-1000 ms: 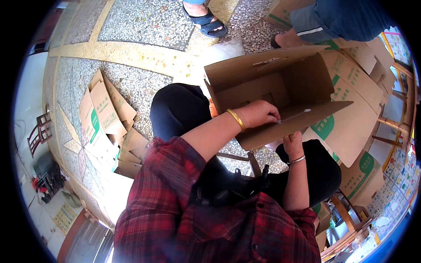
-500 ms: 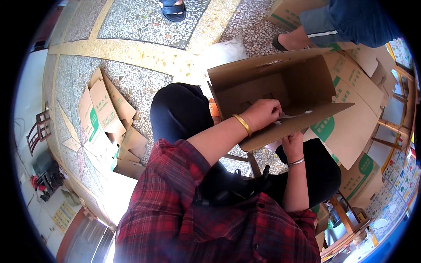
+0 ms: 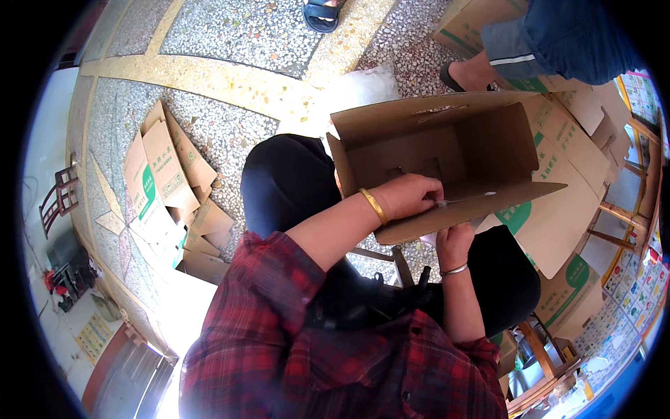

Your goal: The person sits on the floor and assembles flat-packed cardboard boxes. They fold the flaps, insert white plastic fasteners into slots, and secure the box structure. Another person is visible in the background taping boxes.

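Observation:
An open cardboard box (image 3: 493, 143) rests tilted over my knees, its brown inside facing up. My left hand (image 3: 415, 196), with a gold bangle, reaches in over the near wall. Its fingers are pinched at the inner face of that wall, on a thin whitish strip (image 3: 442, 204). Just outside the same wall is my right hand (image 3: 455, 244), wearing a silver bracelet. Its fingers are curled against the cardboard and partly hidden; a pale bit shows beside them, too unclear to name. A small white spot marks the inner wall to the right of my left hand.
Flattened cartons with green print (image 3: 162, 167) lie on the speckled floor at left. More flattened cartons (image 3: 569, 181) are stacked at right, beside a wooden frame (image 3: 624, 213). Another person's leg (image 3: 520, 52) stands at the upper right, and a sandalled foot (image 3: 322, 15) at the top.
My left hand has shifted slightly left and down, so less of the whitish strip shows. My right hand has slid left along the outer wall. The sandalled foot at the top has moved right.

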The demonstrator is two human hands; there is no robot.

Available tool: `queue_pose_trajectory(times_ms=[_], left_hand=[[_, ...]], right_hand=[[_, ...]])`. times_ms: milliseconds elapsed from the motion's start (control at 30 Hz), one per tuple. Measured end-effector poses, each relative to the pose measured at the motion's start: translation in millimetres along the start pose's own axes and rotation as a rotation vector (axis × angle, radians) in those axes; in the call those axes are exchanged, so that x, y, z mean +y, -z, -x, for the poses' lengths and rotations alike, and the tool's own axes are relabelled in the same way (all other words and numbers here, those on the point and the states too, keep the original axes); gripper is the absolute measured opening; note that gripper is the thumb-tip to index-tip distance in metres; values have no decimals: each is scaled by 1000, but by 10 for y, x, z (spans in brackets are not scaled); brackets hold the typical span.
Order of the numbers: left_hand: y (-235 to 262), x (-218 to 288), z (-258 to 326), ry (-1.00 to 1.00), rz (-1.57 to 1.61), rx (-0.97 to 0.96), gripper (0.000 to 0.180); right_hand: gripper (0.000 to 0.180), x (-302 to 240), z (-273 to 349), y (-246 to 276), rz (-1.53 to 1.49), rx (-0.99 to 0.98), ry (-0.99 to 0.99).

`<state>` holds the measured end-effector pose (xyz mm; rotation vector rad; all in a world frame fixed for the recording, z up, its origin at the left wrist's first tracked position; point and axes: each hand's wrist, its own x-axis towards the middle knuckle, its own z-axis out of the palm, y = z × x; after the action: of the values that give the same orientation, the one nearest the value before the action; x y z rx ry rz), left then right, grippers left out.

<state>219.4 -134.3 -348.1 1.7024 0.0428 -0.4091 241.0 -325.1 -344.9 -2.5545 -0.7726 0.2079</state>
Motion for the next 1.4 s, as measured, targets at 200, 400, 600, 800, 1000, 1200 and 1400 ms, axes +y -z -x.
queue_pose_trajectory(times_ms=[200,400,600,800,1000,1200,1400], left_hand=[[16,-85,27,-33,121,-93,17],[-216,43,123,12,-25,32,18],[-558,-24,317,-71,-96,107,16],[-747,13,413,-174,-256,65,16],[-763,35,472,-57,-125,234,15],[-882,-98,467,-42,-46,211,11],[-935,-173,414,0,128,144,6]], right_hand=[[15,80,91,-46,-114,52,93],[14,82,134,193,-57,-98,177],[10,-477,182,1349,198,-384,82],[13,-902,-437,1503,2,-436,297],[22,-387,-425,678,279,-1116,162],[24,-324,-175,514,393,-996,161],[26,-367,-129,593,532,-984,-32]])
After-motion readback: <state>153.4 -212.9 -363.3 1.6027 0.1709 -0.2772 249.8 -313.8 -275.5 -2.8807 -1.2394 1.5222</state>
